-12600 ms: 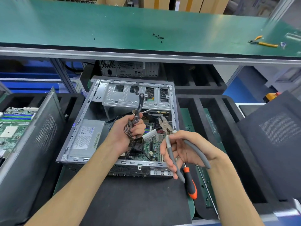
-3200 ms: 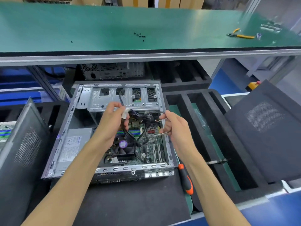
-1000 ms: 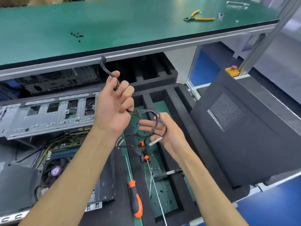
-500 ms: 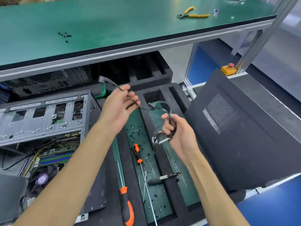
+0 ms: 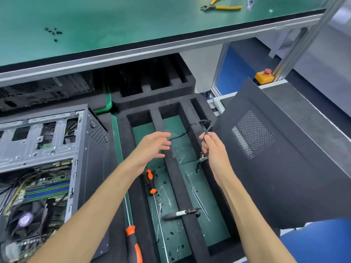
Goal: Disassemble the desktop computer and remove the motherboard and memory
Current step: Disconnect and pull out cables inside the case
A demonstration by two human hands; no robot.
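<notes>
Cable [image 5: 206, 128] in right hand [image 5: 214, 150]

Two bare forearms enter from the lower edge of the view and taper toward the wrists. No sleeve or cuff shows anywhere along either arm. The left hand [image 5: 152, 147] is uncovered: no glove, ring or wrist strap can be seen on it. The right hand [image 5: 214, 150] is likewise ungloved, and its wrist carries no watch or band. Fingernails are too small to make out. Both arms are smooth in outline, without visible marks, tape or bandages.
</notes>
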